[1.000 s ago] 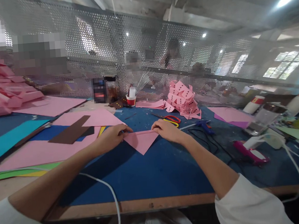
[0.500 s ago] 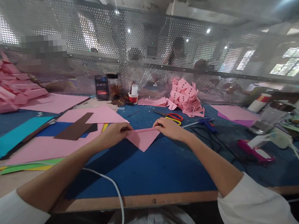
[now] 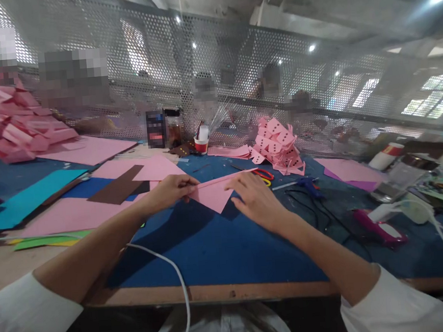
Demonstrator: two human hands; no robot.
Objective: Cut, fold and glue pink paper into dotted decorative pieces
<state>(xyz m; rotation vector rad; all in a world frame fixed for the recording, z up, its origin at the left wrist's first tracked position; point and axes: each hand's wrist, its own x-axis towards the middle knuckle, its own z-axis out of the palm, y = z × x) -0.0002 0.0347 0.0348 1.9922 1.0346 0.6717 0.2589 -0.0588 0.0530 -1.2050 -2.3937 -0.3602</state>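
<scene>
A white cable (image 3: 186, 296) crossed the tabletop's (image 3: 221, 258) near edge, toward seven o'clock from the folded pink paper (image 3: 214, 194). The left hand's (image 3: 173, 189) fingers pinched its nine o'clock corner; the right hand (image 3: 258, 199), at three, had thumb and fingers parted, contact unclear. Beyond lay a blue glue gun (image 3: 310, 186) at three, then scissors (image 3: 266, 170) and a dotted pink pile (image 3: 277, 143) toward two.
</scene>
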